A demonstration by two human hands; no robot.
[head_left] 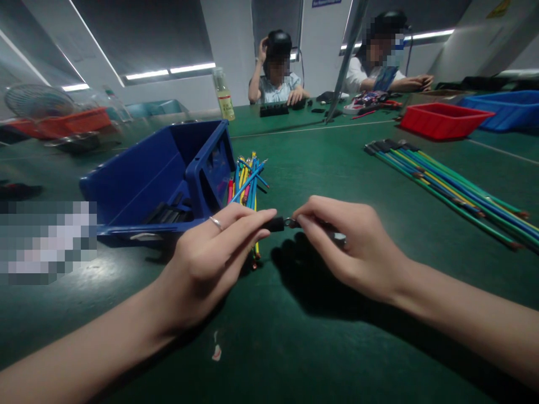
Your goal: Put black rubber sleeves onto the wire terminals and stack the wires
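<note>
One black tube sits pinched in the left hand, right of the blue bin, above the green counter; the right hand pinches a small metal ring by the tube's end. Black pieces lie inside the bin, coloured wires just beside it.

Green table spreading up from 6 o'clock, glare between 8 and 9. Pale walls toward 12. Dark panels, 11 o'clock, bright light strips along lower edge. Blue sign, 1 o'clock; yellow sign, 2. Blurred fan, 10.
</note>
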